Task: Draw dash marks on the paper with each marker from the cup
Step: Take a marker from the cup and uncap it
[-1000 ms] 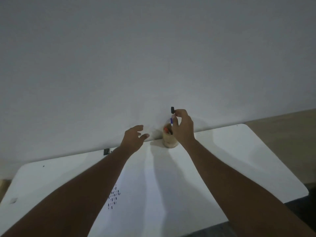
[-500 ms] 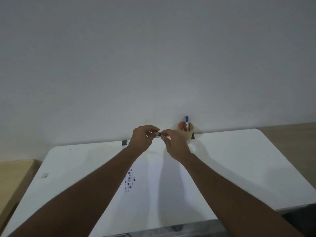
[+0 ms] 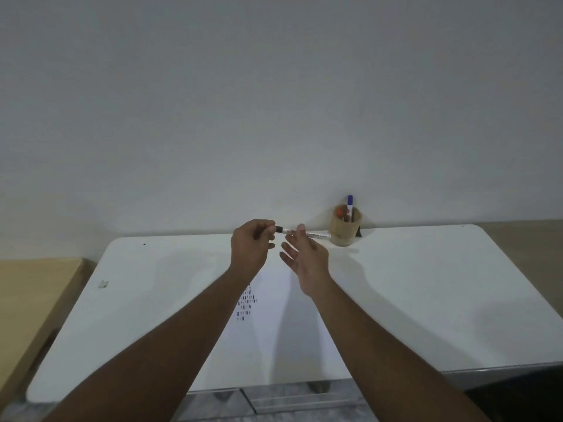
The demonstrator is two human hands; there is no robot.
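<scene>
A white marker [image 3: 306, 234] with a black cap lies level in the air above the back of the table. My left hand [image 3: 251, 249] pinches its black cap end. My right hand [image 3: 304, 255] is just right of it with fingers spread, and its thumb rests against the marker's body. The tan cup [image 3: 345, 229] stands by the wall to the right, holding a blue-capped marker [image 3: 350, 205] and a red-capped one [image 3: 339, 212]. The white paper [image 3: 274, 324] lies under my forearms, with rows of dark dash marks [image 3: 245, 303] on it.
The white table [image 3: 426, 284] reaches the grey wall at the back. A wooden surface [image 3: 30, 293] adjoins it on the left. A small pale object [image 3: 103, 284] lies near the table's left edge, and something small and black [image 3: 359, 232] sits behind the cup.
The marker came out of the cup in my right hand and moved left to meet my left hand. My left hand now holds the cap end and my right fingers have spread.
</scene>
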